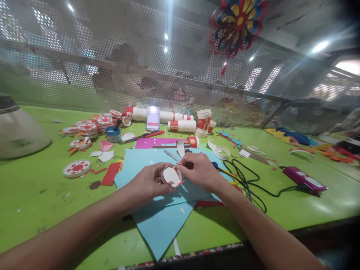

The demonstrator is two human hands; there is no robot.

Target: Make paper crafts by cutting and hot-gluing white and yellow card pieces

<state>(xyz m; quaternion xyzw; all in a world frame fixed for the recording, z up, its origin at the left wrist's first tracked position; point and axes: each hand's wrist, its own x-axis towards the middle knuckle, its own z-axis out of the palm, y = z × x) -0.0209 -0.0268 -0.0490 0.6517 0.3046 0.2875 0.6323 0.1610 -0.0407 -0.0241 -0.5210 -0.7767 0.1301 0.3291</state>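
My left hand (153, 180) is wrapped round a small white paper cup piece (171, 176) with a red edge, its round white face turned up toward me. My right hand (197, 168) pinches at the piece's upper right rim, where a small bit of red shows between the fingertips. Another red scrap sticks out at its lower right edge. Both hands are above light blue paper sheets (160, 232). Just behind them lie a grey pen (171, 155) and a curled white paper strip (180, 149).
Decorated white and red discs (77, 168) lie at the left, near a blue jar (113, 134). Stacked paper cups (203, 122) and a lit phone (152, 118) are at the back. A black cable runs to a purple device (305, 179) at the right.
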